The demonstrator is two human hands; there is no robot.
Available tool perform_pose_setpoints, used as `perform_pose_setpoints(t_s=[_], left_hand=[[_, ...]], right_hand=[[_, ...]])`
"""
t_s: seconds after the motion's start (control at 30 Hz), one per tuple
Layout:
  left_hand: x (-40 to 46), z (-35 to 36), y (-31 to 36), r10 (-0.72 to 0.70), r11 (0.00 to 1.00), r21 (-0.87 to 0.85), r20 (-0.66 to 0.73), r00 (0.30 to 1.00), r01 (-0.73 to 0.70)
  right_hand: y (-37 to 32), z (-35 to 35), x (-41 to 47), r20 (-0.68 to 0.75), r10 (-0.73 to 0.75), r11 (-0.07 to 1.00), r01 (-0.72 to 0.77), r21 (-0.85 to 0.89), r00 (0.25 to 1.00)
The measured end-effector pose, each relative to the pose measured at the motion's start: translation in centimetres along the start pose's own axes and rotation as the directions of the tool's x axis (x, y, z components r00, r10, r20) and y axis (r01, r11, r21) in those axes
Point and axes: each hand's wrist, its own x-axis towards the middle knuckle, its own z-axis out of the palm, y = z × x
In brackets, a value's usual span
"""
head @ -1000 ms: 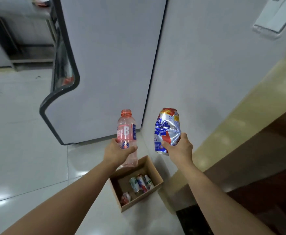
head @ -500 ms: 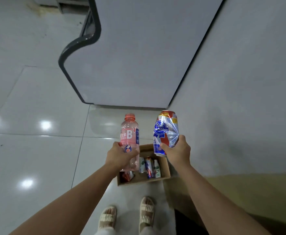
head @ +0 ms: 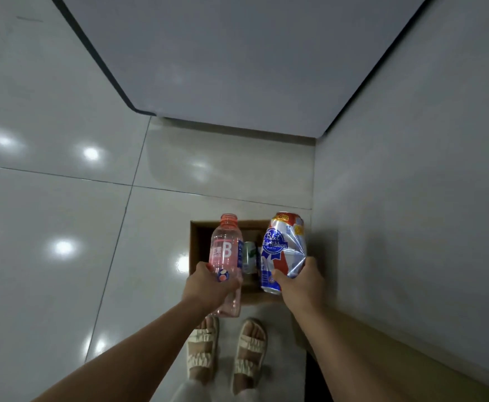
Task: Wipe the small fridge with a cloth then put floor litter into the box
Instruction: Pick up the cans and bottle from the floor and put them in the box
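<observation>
My left hand (head: 208, 287) grips a clear pink plastic bottle (head: 226, 256) without a cap, held upright. In my right hand (head: 301, 282) is a dented blue, white and red can (head: 283, 250), also upright. Both are held directly above the brown cardboard box (head: 196, 245) on the floor, which is partly hidden behind them. Inside the box a green-and-white can (head: 249, 256) shows between the two held items. The grey side of the small fridge (head: 237, 59) fills the top of the view, just beyond the box.
A grey wall (head: 411, 198) runs along the right, close beside the box. Glossy white floor tiles (head: 49, 213) spread to the left. My feet in beige sandals (head: 225, 355) stand just behind the box. A wooden edge (head: 396, 358) lies at lower right.
The view has tilted further down and closer to the box. Both hands, still holding the bottle and can, have come over the box opening.
</observation>
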Motion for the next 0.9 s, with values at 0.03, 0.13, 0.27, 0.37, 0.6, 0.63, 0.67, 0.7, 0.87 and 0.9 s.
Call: perform_pose_setpoints(t_s=[0.03,0.13,0.27,0.37,0.6,0.63,0.67,0.7,0.87,0.9], left_hand=[[1.6,0.9,-0.7,-0.008,1.000,0.018,0.007,1.000,0.008],[6.1,3.8,-2.9,-0.042,0.998,0.044,0.034,0.999,0.040],[12.2,7.4,-5.6,-0.110,0.994,0.018,0.039,0.993,0.109],[16.6,10.1,-7.2,-0.128,0.992,0.004,0.038,0.991,0.128],[24.5,15.9,-10.7,-0.149,0.987,-0.059,-0.016,0.989,0.148],[25.3,16.5,-11.2,-0.151,0.987,-0.060,-0.024,0.988,0.149],[25.9,17.0,-11.6,-0.151,0.987,-0.059,-0.030,0.988,0.149],[26.5,17.5,-11.9,-0.153,0.987,-0.059,-0.036,0.988,0.151],[28.2,19.0,-12.7,-0.161,0.986,-0.044,-0.046,0.986,0.159],[28.4,19.2,-12.8,-0.154,0.988,-0.023,-0.041,0.987,0.153]], right_hand=[[1.0,1.2,1.2,0.012,0.013,1.000,-0.013,0.005,1.000],[4.1,4.3,4.5,0.035,0.041,0.999,-0.041,0.004,0.999],[7.9,8.1,9.1,0.016,0.065,0.996,-0.064,-0.063,0.998],[10.3,11.1,12.7,0.011,0.091,0.993,-0.090,-0.070,0.996],[14.6,17.3,19.4,0.050,0.133,0.981,-0.124,-0.148,0.990],[15.0,18.0,20.1,0.063,0.142,0.979,-0.130,-0.158,0.988],[15.4,18.4,20.6,0.074,0.145,0.977,-0.132,-0.165,0.987],[15.7,18.8,21.0,0.083,0.145,0.977,-0.130,-0.170,0.986],[17.1,20.4,22.7,0.088,0.161,0.970,-0.140,-0.201,0.983],[17.3,20.7,22.9,0.093,0.184,0.966,-0.163,-0.200,0.978]])
